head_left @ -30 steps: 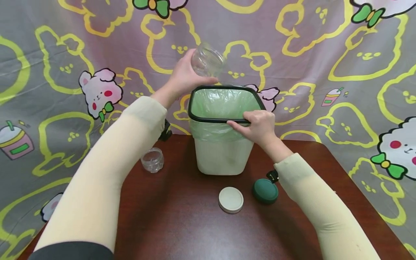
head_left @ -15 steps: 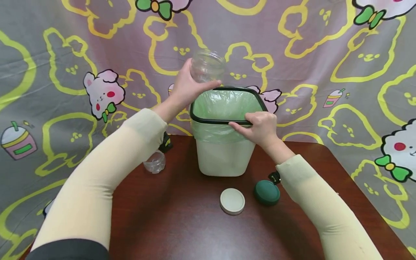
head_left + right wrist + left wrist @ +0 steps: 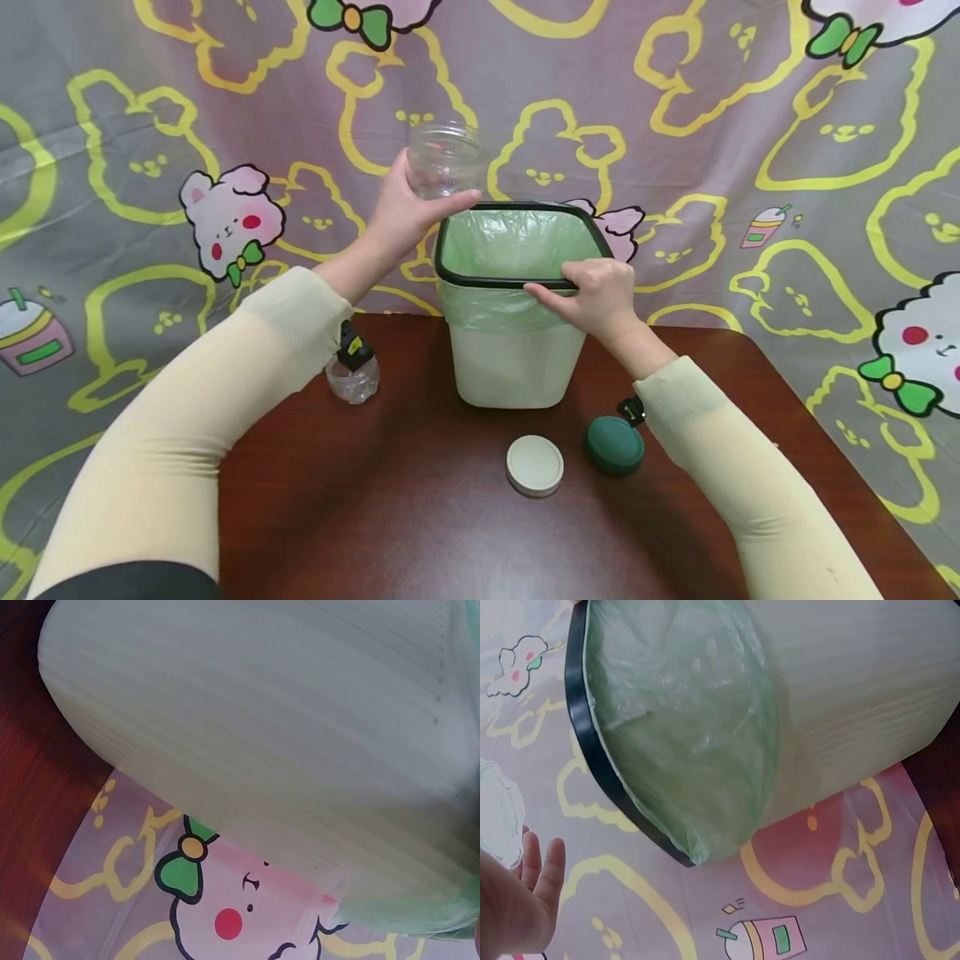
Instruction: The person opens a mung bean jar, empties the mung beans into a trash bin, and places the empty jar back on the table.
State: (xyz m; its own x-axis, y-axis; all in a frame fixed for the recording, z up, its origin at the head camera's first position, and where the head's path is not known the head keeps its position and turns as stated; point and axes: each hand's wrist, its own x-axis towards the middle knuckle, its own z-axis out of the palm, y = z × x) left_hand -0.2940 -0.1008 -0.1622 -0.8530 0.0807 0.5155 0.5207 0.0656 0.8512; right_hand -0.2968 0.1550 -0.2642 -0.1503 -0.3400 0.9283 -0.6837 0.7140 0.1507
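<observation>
A clear jar (image 3: 447, 158) is gripped in my left hand (image 3: 405, 204), mouth up and nearly upright, just left of and above the bin's back left corner. The left wrist view catches part of that jar (image 3: 496, 817) at its left edge. My right hand (image 3: 598, 293) grips the black rim (image 3: 480, 282) of a cream trash bin (image 3: 517, 362) at its front right, thumb outside and the other fingers hidden behind it. A pale green plastic liner (image 3: 517, 237) covers the bin's inside and hangs over its outer wall. The right wrist view shows mostly the bin's side (image 3: 247, 727).
Another clear jar (image 3: 354, 387) stands on the brown table (image 3: 420, 517), partly behind the left wrist camera (image 3: 354, 348). A cream lid (image 3: 535, 463) and a dark green lid (image 3: 615, 443) lie in front of the bin. A patterned cloth (image 3: 682, 167) hangs behind the table.
My left hand has moved left with the jar, away from over the bin. The jar was tilted to the right and is now nearly upright. The right hand has stayed on the rim.
</observation>
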